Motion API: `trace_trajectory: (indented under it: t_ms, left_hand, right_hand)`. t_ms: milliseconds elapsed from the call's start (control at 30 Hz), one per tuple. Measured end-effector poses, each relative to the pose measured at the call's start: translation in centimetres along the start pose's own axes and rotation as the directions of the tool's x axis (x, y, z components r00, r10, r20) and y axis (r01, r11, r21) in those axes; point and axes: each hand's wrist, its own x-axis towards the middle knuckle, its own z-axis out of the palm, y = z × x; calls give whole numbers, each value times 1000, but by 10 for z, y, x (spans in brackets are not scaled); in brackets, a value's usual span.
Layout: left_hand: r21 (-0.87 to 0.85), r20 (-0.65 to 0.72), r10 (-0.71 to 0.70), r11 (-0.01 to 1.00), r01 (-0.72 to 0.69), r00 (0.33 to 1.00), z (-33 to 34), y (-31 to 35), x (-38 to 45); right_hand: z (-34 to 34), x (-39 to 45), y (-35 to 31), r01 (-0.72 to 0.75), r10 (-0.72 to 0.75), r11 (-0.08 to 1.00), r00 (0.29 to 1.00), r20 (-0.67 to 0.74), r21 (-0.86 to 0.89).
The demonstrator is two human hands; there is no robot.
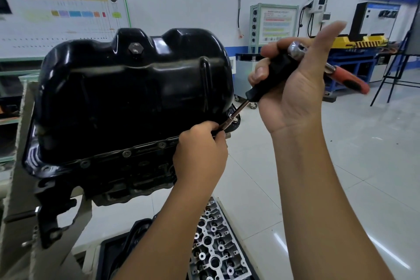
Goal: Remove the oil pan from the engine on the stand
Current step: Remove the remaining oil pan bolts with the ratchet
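A glossy black oil pan (127, 95) sits upside down on the dark engine block (127, 179), which hangs on a grey stand (16, 188). Bolts line the pan's near flange (126, 153). My right hand (293, 84) grips the black handle of a socket driver (272, 75), with a red-handled ratchet (347, 78) attached at its top. The driver's shaft runs down to a bolt (233, 118) at the pan's right corner. My left hand (200, 150) pinches the shaft's lower end next to that bolt.
A cylinder head (216, 245) lies in a black tray (113, 254) below the engine. Behind stand a whiteboard (61, 13), a white cabinet on castors (244, 77), a blue and yellow bench (354, 52) and a black easel leg (391, 75). Pale floor tiles spread right.
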Motion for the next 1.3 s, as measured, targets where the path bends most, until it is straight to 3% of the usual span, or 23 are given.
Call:
trace_trajectory:
  t_ms: [300,467,633,767,933,1100,1300]
  left_hand:
    - [-61,38,-9,998,12,999,-3,0,2]
    - [-48,43,12,999,-10,999,-6,4,1]
    - [-277,46,139,953,-121,989,-7,12,7]
    - [-303,147,243,934,-190,959,-6,9,14]
    - [-167,120,113,982,-92,986,-11,2,11]
    - [260,68,148,952,-161,987,-16,7,0]
    - [342,128,108,928,-146,986,-16,11,-9]
  right_hand:
    - [8,-8,8,-44,44,999,992,119,5]
    - [22,-11,10,79,-79,997,996,44,-1]
    - [17,-10,21,28,-28,1000,999,28,13]
    - [13,-12,29,8,-4,999,996,87,-47]
    - [12,-5,13,86,-91,987,995,28,134]
    - [5,0,-5,158,-145,957,987,-70,244]
    - [3,-2,-3,203,-175,957,974,-142,207]
